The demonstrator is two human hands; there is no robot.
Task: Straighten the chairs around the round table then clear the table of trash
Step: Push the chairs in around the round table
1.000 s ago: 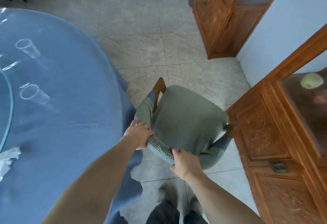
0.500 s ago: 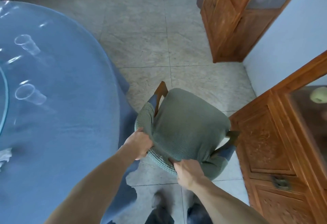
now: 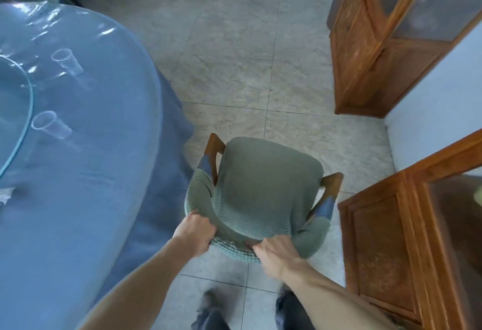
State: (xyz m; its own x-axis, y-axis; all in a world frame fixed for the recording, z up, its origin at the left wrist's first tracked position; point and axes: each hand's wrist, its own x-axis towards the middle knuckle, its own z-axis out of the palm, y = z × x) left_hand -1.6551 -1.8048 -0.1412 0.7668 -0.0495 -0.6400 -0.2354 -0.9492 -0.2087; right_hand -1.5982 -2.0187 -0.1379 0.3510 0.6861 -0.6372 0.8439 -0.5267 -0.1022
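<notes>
The green-covered armchair (image 3: pixel 263 194) is seen from above on the tiled floor (image 3: pixel 247 56), between the round table (image 3: pixel 78 199) and a carved wooden cabinet (image 3: pixel 407 246), and its curved backrest is gripped by the left hand (image 3: pixel 194 234) and right hand (image 3: pixel 276 254), fingers curled over the rim. The blue-draped table edge lies just beside the chair's left wooden arm; the cabinet stands close at its right. Two clear plastic cups (image 3: pixel 50 124) and a crumpled tissue (image 3: pixel 5 194) are noted lying on the tabletop; a second cabinet (image 3: pixel 386 42) stands well apart.
</notes>
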